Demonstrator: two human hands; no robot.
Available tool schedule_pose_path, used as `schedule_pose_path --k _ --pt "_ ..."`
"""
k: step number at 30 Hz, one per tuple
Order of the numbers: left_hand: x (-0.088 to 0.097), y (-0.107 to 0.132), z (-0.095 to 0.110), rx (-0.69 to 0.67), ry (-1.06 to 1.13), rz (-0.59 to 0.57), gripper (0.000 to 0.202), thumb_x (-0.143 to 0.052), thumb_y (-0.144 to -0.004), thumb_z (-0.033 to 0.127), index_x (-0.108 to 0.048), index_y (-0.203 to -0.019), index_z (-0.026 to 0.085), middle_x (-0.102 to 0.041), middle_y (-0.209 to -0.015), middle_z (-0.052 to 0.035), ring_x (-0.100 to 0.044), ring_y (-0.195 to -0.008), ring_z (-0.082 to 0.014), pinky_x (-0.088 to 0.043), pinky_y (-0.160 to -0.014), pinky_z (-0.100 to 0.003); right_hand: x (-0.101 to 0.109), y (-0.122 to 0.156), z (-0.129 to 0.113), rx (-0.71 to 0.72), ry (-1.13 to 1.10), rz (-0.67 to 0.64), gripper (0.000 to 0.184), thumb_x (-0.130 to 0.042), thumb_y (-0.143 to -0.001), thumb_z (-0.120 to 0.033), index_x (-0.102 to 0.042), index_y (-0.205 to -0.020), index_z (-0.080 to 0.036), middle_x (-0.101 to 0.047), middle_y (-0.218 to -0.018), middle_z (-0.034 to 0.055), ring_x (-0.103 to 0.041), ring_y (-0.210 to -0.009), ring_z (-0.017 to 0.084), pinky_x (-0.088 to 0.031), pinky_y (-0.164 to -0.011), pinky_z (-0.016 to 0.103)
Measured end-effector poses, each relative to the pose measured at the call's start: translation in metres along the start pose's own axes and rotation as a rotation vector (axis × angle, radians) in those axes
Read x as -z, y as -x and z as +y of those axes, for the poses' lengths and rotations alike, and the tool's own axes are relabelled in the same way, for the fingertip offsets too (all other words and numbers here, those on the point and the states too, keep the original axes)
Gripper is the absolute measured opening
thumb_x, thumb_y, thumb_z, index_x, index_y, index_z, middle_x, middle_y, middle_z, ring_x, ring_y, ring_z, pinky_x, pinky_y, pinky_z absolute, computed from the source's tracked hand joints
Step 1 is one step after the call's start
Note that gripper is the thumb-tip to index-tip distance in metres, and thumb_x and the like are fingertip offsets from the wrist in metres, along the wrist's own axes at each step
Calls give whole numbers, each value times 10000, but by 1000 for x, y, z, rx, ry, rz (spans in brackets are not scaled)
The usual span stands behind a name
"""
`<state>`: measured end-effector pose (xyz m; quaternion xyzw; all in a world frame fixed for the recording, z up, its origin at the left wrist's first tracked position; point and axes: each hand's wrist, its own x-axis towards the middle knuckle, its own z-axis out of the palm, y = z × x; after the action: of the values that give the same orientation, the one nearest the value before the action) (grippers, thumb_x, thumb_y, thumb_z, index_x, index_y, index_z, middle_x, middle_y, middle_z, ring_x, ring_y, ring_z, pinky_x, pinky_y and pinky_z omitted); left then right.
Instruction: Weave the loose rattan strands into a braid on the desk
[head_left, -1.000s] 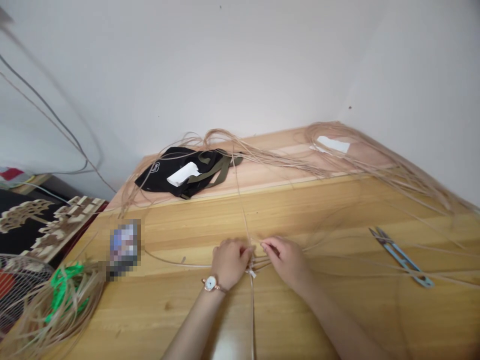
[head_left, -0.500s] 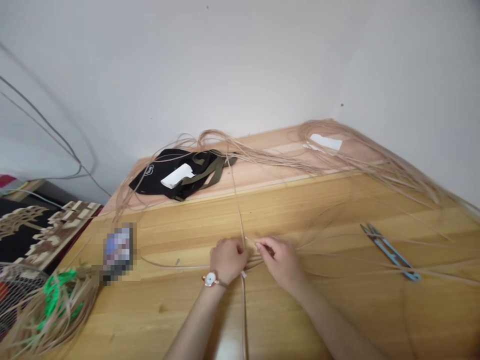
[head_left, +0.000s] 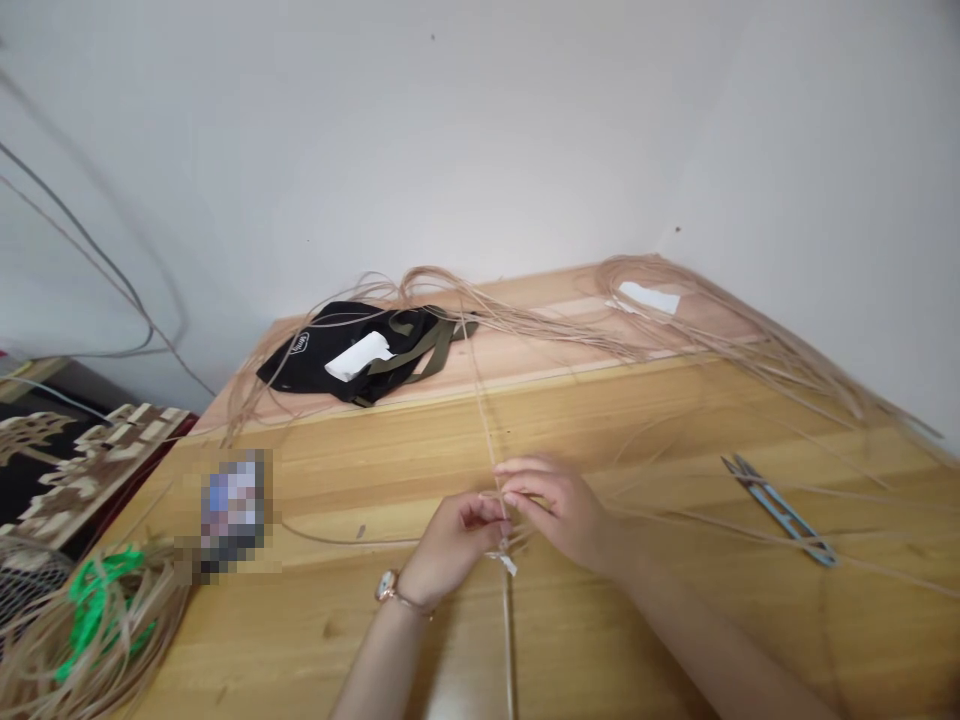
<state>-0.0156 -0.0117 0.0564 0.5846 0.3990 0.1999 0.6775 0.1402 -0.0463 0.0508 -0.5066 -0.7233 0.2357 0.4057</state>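
Thin tan rattan strands cross one another at the middle of the wooden table. My left hand, with a watch on its wrist, is closed on the strands at the crossing, thumb and fingers pinched together. Just to its right, my right hand pinches a strand with thumb and index finger, close to the left fingertips. A scrap of white tape or paper hangs at the crossing, just below the fingers. One strand runs on toward the near edge, others out to both sides. The fingers partly hide the crossing itself.
Blue-handled snips lie at the right, strands passing over them. Behind are a black bag and loose rattan bundles by the wall. A coil tied with green and a blurred-out object lie at the left.
My right hand has moved up and left onto the upright strand. The left hand has turned so its fingers show, and the white scrap is now more exposed.
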Motion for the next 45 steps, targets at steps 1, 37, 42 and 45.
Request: schedule_pose_path --k 1,37,42,45 --pt "0 1 1 -8 -1 3 192 -669 -584 287 -589 -628 118 -572 -629 -19 -489 -602 -112 -385 -611 -244 1 -3 0 48 16 -32 183 -448 -803 -147 -623 -758 -176 -599 -995 28 -505 -963 129 -361 -879 278" --pt "1 0 -17 -177 167 204 183 -680 -599 304 -648 -628 126 -654 -740 -60 -575 -725 -160 -437 -692 -271 -18 -1 -3 -281 -430 137 144 -543 -750 -238 -673 -775 -184 -636 -854 49 -580 -821 141 -473 -756 271" --pt "-2 1 -16 -81 222 271 226 -711 -555 299 -599 -642 122 -657 -690 -47 -585 -638 -141 -455 -632 -259 -18 -1 -6 -303 -411 154 159 -537 -752 -249 -674 -794 -180 -632 -880 59 -579 -831 149 -480 -754 280" --pt "-3 0 -18 -87 277 270 259 -726 -532 282 -559 -658 131 -640 -696 -34 -584 -637 -130 -463 -626 -247 -19 0 -6 -302 -393 166 149 -542 -746 -238 -673 -791 -183 -636 -864 54 -578 -832 150 -479 -758 282"
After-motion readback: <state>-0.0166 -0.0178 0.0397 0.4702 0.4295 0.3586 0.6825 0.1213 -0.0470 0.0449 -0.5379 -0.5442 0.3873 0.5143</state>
